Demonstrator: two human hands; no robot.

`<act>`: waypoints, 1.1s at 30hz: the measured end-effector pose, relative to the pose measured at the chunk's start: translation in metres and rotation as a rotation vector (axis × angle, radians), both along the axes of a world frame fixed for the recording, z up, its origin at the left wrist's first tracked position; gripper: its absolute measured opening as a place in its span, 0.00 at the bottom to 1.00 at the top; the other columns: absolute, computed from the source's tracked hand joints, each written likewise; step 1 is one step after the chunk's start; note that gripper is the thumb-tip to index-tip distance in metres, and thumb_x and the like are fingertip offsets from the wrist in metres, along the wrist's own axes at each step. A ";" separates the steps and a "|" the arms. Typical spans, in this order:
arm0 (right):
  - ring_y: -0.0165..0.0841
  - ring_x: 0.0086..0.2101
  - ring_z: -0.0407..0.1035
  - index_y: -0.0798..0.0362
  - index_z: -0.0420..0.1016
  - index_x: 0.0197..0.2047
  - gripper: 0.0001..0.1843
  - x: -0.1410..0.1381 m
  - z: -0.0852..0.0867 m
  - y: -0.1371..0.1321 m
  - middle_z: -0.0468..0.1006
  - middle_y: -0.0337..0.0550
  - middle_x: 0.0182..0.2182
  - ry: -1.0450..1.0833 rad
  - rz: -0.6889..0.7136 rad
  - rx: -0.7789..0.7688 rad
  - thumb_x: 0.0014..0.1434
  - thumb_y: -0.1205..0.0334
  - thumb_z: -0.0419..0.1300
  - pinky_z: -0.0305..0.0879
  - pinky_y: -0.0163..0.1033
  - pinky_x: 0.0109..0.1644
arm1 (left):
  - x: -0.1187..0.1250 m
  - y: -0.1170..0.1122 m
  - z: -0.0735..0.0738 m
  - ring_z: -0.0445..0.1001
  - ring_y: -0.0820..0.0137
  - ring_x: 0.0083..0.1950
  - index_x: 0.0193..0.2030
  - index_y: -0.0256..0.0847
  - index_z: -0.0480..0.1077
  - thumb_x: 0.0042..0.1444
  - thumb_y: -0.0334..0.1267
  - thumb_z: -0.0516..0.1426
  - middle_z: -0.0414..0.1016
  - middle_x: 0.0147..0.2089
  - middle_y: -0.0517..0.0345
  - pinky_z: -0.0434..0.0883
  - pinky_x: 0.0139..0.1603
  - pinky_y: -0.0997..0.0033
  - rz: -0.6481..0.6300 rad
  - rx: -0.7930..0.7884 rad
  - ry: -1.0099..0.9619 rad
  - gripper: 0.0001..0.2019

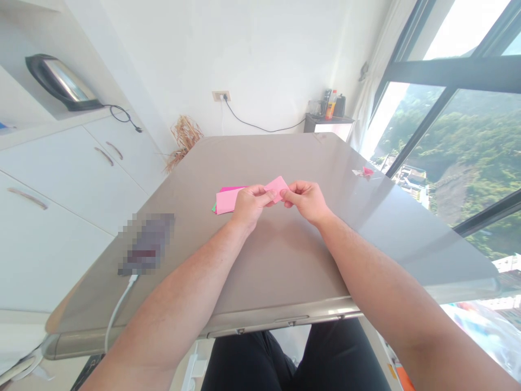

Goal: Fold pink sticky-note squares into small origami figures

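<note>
Between my two hands is a small folded piece of pink paper (277,185), raised a little over the table. My left hand (253,205) pinches its left side between thumb and fingers. On the right, my right hand (304,199) grips the paper's edge the same way. Partly hidden behind my left hand lies a stack of coloured paper (227,201), light pink on top, with magenta and green edges showing beneath.
The grey-brown table (285,260) fills the middle. A blurred-out device (148,244) with a white cable (116,309) lies at left. A small pink paper piece (367,171) rests at the right edge. A kettle (65,84) stands on the left shelf; bottles (331,104) stand behind.
</note>
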State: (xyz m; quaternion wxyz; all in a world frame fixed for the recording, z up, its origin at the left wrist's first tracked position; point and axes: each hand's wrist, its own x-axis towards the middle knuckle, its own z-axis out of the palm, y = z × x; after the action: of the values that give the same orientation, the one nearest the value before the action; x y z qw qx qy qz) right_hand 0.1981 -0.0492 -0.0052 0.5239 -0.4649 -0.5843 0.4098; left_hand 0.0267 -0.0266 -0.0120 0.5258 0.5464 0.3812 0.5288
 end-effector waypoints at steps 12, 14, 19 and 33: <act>0.28 0.25 0.61 0.51 0.73 0.24 0.14 -0.001 -0.001 0.000 0.73 0.37 0.22 -0.092 -0.022 0.059 0.54 0.52 0.66 0.55 0.37 0.30 | 0.002 -0.002 0.000 0.75 0.70 0.33 0.23 0.39 0.73 0.44 0.42 0.70 0.76 0.27 0.58 0.71 0.41 0.66 -0.009 0.000 -0.001 0.12; 0.28 0.25 0.60 0.51 0.73 0.24 0.14 0.001 -0.002 0.001 0.73 0.36 0.22 -0.088 -0.023 0.060 0.54 0.52 0.66 0.55 0.37 0.30 | 0.002 -0.002 0.000 0.75 0.69 0.33 0.24 0.39 0.74 0.46 0.43 0.69 0.77 0.28 0.58 0.72 0.41 0.65 -0.014 0.028 0.019 0.12; 0.28 0.25 0.60 0.51 0.72 0.23 0.13 0.003 -0.002 0.001 0.73 0.36 0.21 -0.117 -0.050 0.050 0.53 0.54 0.66 0.55 0.37 0.30 | 0.001 -0.001 -0.002 0.74 0.69 0.33 0.27 0.40 0.76 0.47 0.42 0.67 0.77 0.29 0.56 0.71 0.39 0.66 0.026 0.052 0.062 0.09; 0.27 0.24 0.62 0.52 0.72 0.22 0.12 0.007 -0.006 0.007 0.73 0.36 0.20 -0.141 -0.042 0.081 0.52 0.57 0.66 0.57 0.36 0.30 | 0.001 0.001 -0.003 0.73 0.73 0.30 0.28 0.38 0.74 0.47 0.37 0.65 0.76 0.29 0.57 0.70 0.35 0.69 -0.035 0.104 0.146 0.06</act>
State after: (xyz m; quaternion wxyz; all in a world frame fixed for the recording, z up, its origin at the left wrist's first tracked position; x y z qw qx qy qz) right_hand 0.2050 -0.0418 -0.0113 0.5082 -0.4835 -0.6259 0.3409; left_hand 0.0274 -0.0259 -0.0148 0.4767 0.6167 0.3808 0.4974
